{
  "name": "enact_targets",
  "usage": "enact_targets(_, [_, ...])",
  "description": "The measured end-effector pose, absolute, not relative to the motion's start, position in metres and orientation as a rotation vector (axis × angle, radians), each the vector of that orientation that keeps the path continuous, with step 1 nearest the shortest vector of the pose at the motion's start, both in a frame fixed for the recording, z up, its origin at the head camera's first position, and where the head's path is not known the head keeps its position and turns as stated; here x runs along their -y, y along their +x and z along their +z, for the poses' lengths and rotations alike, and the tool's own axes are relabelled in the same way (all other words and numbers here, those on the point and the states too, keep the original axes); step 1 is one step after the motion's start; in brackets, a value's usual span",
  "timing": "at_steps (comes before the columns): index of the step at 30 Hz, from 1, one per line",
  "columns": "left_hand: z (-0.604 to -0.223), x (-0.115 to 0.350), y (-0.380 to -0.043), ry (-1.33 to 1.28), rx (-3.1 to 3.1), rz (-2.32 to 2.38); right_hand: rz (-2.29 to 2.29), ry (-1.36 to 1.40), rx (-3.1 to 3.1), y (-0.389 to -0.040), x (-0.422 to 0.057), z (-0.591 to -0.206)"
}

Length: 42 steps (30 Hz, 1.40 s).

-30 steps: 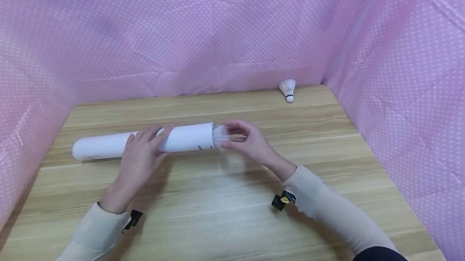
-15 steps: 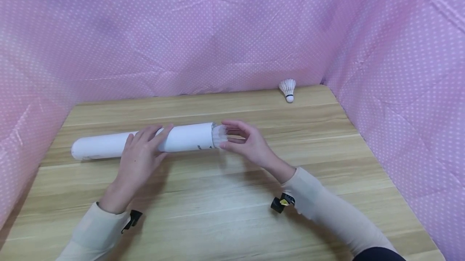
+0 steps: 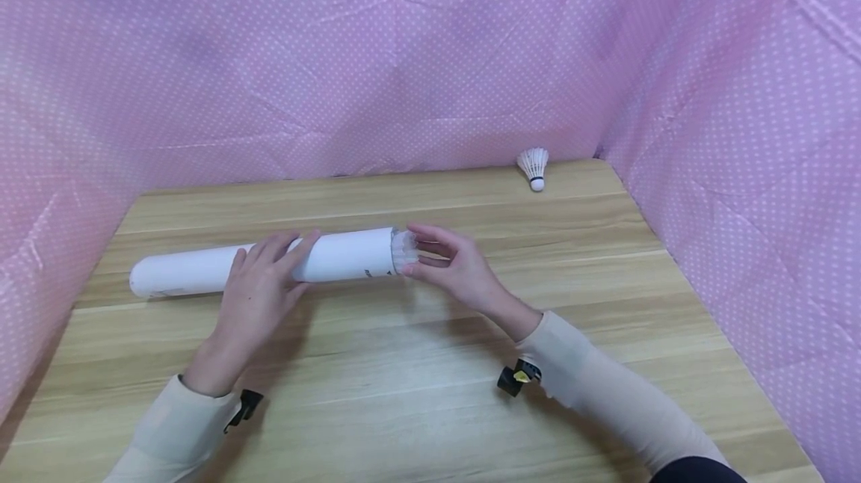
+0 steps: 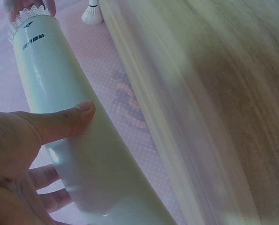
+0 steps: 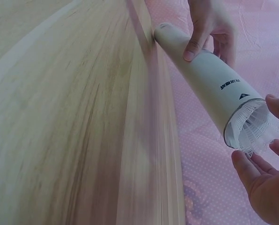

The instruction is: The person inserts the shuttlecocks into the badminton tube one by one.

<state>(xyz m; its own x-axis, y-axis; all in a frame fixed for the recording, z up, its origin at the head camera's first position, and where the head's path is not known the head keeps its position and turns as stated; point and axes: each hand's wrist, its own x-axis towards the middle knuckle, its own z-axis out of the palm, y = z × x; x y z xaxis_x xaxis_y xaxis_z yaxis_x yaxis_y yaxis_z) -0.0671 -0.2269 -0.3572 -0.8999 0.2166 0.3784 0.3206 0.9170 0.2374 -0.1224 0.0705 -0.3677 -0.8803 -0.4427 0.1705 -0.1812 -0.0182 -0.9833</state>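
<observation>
A long white shuttlecock tube (image 3: 346,255) lies crosswise on the wooden table, with small dark print near its right end. My left hand (image 3: 258,288) grips it round the middle, the thumb (image 4: 66,123) along one side and fingers beneath. From the tube's right mouth juts the white feather skirt of a shuttlecock (image 5: 252,129), its cork end hidden inside. My right hand (image 3: 464,270) holds that skirt at the rim, with thumb and curled fingers on opposite sides. In the right wrist view, the fingertips (image 5: 240,161) touch the skirt's lower edge.
Another shuttlecock (image 3: 535,167) lies near the table's back right edge, its cork toward me. Pink dotted cloth (image 3: 403,57) hangs behind and at both sides of the wooden table (image 3: 403,393). Each sleeve carries a small black camera (image 3: 518,377).
The shuttlecock's skirt shows a little less beyond the tube mouth. My right hand has shifted slightly left with it, and the tube has slid slightly left; my left hand has kept its grip.
</observation>
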Motion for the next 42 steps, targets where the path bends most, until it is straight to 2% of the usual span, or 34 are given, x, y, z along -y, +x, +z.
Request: enact_targets(42, [-0.3569, 0.2275, -0.066, -0.414, 2.718, -0.399, -2.009, -0.658, -2.059, -0.1264, -0.0664, -0.3717])
